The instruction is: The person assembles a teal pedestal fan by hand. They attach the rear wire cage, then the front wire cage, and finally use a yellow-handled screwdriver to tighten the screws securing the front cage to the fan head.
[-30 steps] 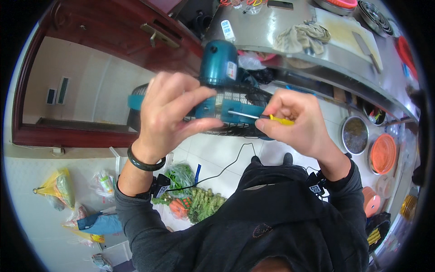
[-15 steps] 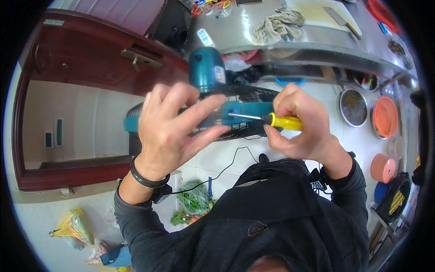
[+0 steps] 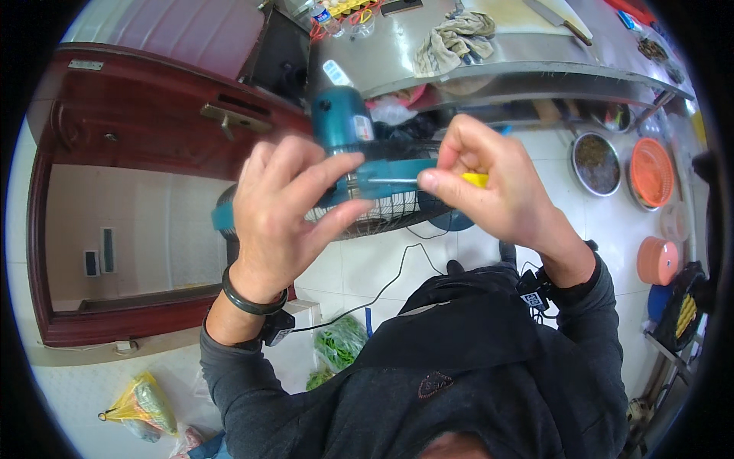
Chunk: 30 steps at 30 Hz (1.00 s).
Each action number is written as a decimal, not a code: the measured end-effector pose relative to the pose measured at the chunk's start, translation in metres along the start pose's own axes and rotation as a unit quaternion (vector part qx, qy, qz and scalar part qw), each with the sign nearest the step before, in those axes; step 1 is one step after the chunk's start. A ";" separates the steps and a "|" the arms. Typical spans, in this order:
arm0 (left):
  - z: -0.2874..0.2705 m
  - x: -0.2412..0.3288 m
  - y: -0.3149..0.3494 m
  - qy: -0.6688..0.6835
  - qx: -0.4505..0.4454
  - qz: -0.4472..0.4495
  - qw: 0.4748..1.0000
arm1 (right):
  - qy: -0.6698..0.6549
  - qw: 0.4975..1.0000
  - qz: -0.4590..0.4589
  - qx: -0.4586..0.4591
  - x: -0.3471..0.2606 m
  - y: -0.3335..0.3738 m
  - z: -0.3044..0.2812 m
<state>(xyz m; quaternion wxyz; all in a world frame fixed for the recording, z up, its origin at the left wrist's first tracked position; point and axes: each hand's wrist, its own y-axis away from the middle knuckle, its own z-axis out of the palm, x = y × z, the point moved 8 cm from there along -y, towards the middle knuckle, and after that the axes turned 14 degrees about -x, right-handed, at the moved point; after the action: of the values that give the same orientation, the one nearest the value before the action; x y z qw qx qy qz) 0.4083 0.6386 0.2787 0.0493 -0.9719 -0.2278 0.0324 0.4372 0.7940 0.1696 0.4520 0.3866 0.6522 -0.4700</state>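
Note:
An electric fan (image 3: 338, 121) with a teal motor housing, black wire guard and teal rim band (image 3: 401, 167) stands in front of me. Its guard is seen edge-on. Across the rim band, my left hand (image 3: 279, 210) has its thumb and index finger on either side, closed around it. My right hand (image 3: 489, 180) pinches a screwdriver (image 3: 475, 180) by its yellow handle, mostly hidden by the fingers. The metal shaft points left along the band, its tip near a joint between my left thumb and index finger. Whether the tip sits in a screw, I cannot tell.
Behind the fan runs a steel counter (image 3: 367, 53) with a crumpled cloth (image 3: 455, 44) and a knife (image 3: 556, 18). A dark red door (image 3: 164, 103) is at left. Bowls and an orange basket (image 3: 651, 172) stand at right. A black cable (image 3: 382, 287) crosses the floor; bagged greens (image 3: 340, 344) lie nearby.
The screwdriver and my right hand have shifted left and slightly up, the fingers now covering more of the handle. My left hand stays at the rim band. The view has tilted slightly.

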 end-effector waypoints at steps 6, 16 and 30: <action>0.000 -0.002 0.001 0.021 0.003 -0.007 1.000 | 0.212 0.947 -0.217 0.111 -0.033 0.004 -0.008; -0.002 0.000 -0.004 0.019 -0.014 -0.014 1.000 | 0.129 0.977 -0.153 0.074 -0.027 -0.006 -0.009; -0.002 -0.002 -0.005 0.023 -0.017 -0.017 0.999 | 0.067 0.985 -0.005 -0.157 -0.022 -0.027 -0.007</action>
<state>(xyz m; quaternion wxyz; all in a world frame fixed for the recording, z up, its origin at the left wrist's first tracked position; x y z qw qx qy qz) 0.4046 0.6418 0.2809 0.0385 -0.9691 -0.2437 0.0049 0.4170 0.7921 0.1987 0.4601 0.3376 0.7488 -0.3370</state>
